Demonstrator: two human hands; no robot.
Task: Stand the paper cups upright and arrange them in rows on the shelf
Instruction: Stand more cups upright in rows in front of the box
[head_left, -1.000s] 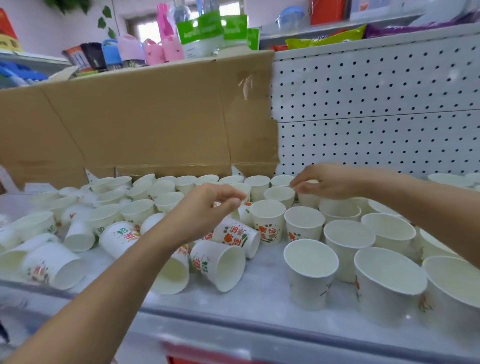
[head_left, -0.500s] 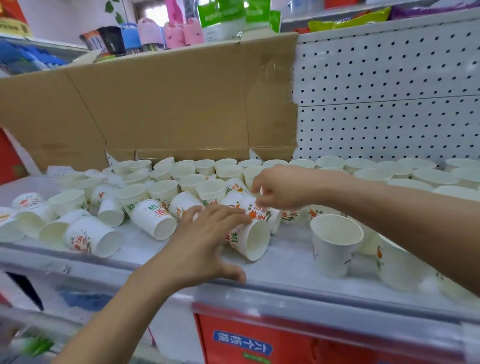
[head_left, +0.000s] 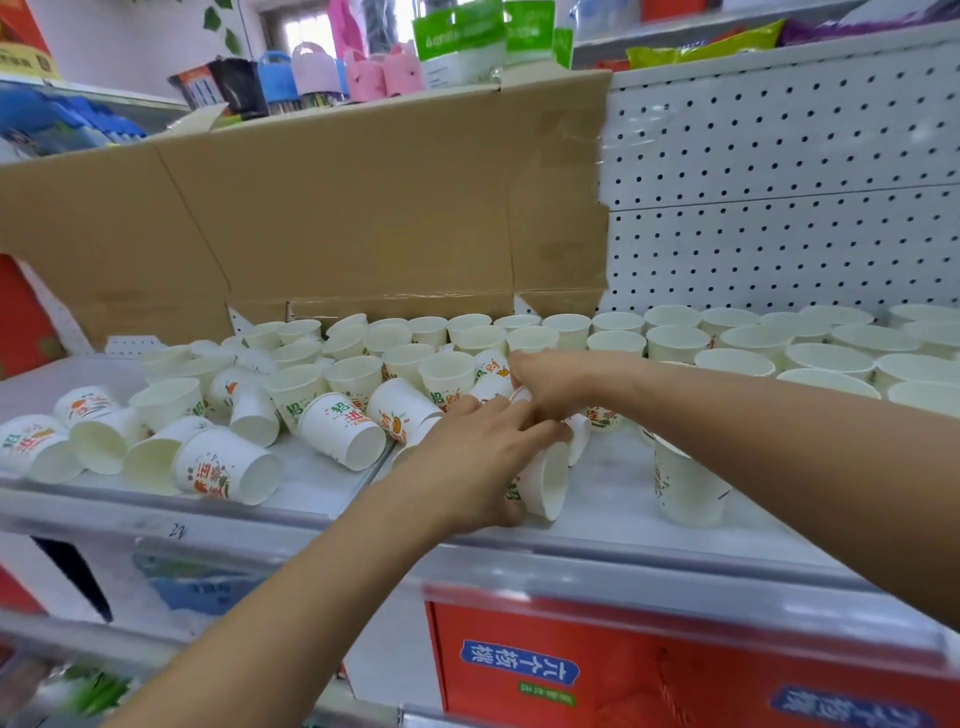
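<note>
1. Nearest, my left hand (head_left: 480, 460) grips a tipped paper cup (head_left: 545, 480). My fingers lie over it and my thumb is beneath. Its long axis is level, with the mouth facing me past the fingertips.
2. Just behind, my right hand (head_left: 553, 389) curls round a second tipped cup (head_left: 581, 439).
3. Beyond those knuckles, upright paper cups (head_left: 675, 343) stand in rows on the shelf (head_left: 613, 493).
4. Half a second ago my left hand hovered flat, short of its cup.

Lots of paper cups (head_left: 447, 371) sit on the shelf (head_left: 311, 501) in front of the cardboard box (head_left: 363, 218). Some stand, some lie down. The left hand (head_left: 478, 457) holds a tipped cup (head_left: 545, 480). Nearer the box, the right hand (head_left: 550, 387) grips a second cup (head_left: 519, 396).
</note>
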